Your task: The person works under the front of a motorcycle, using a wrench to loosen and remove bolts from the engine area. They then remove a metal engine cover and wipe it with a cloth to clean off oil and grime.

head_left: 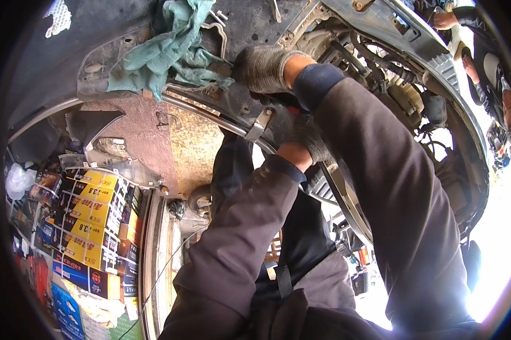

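Observation:
My right hand (262, 70), in a grey knitted glove, is above my left, its fingers curled against a dark body panel (233, 34) beside a teal rag (170, 45); what it grips is hidden. My gloved left hand (309, 139) is lower, partly behind my right forearm, its fingers curled by a small red item (293, 110) that is too hidden to name. A curved steel bar with a bracket (262, 122) runs just left of my hands.
An engine bay (391, 85) is at the right. Stacked yellow and blue boxes (91, 215) lie at lower left beside black panels (91, 124) and a cable (159, 272). Another person's hand (443, 20) shows at the upper right edge.

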